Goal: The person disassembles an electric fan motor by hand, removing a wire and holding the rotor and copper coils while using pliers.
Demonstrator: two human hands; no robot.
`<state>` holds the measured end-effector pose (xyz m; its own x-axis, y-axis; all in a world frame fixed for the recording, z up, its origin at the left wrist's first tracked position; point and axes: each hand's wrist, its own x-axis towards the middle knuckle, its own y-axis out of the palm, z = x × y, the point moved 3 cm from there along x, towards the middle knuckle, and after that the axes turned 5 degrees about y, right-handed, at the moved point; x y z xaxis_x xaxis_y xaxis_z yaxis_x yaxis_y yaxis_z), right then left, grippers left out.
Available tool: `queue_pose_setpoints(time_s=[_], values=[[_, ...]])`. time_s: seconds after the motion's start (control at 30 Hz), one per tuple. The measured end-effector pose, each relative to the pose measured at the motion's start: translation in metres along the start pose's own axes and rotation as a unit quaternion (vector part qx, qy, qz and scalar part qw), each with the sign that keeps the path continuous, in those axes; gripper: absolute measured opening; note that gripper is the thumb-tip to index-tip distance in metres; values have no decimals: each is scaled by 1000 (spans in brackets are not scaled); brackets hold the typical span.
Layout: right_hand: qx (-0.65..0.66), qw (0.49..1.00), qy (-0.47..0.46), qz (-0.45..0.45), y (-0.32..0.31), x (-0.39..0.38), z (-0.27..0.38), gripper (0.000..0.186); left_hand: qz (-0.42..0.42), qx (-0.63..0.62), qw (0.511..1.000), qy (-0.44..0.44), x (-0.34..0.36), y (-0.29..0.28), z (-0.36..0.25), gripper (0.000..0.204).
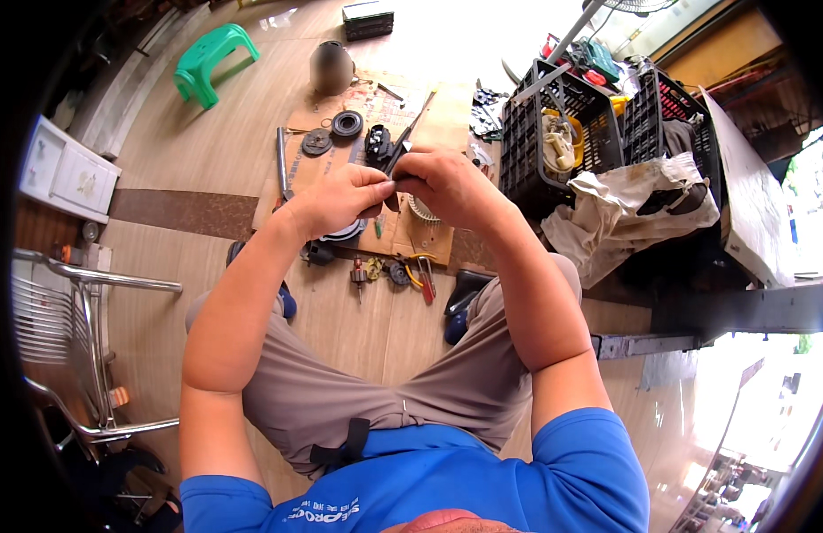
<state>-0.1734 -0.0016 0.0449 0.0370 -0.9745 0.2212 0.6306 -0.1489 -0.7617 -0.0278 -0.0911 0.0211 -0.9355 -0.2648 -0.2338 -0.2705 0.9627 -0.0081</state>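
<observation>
Over a cardboard sheet (443,133), my left hand (347,197) and my right hand (449,185) meet with fingertips pinched together. A slim dark piece (396,163) comes up from between them, its kind unclear and its lower part hidden by my fingers. Just beyond lies a black machine part (378,145). Farther left on the cardboard are a black ring (347,123), a grey disc (317,142) and a metal bar (283,164). Below my hands are a small motor armature (359,274) and pliers with yellow handles (419,274). A pale finned wheel (424,210) is partly covered by my right hand.
Black plastic crates (527,133) stand at the right, with gloves inside one and a cream cloth (625,200) draped beside them. A green stool (214,60) is at the far left. A metal chair (83,338) stands at the left, near a white cabinet (69,169).
</observation>
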Motion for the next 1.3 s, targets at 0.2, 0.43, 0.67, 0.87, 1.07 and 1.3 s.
queue_pose_setpoints(time_s=[0.2,0.43,0.67,0.87,1.07,1.3], values=[[-8,1000,3,17,2,-2,-3,13,-45,181,982,24,-1,7,-4,20],[17,995,46,-91,3,0,-3,11,-227,306,919,107,5,2,-4,20],[97,981,107,-128,15,2,-5,13,-248,255,920,162,9,-4,5,20],[68,984,95,-137,11,-2,0,13,-185,194,954,135,10,-1,5,21],[91,979,101,-149,7,-2,-1,13,-222,356,889,183,8,9,-5,19],[101,981,119,-117,2,-2,-2,14,-253,337,869,258,8,11,-5,12]])
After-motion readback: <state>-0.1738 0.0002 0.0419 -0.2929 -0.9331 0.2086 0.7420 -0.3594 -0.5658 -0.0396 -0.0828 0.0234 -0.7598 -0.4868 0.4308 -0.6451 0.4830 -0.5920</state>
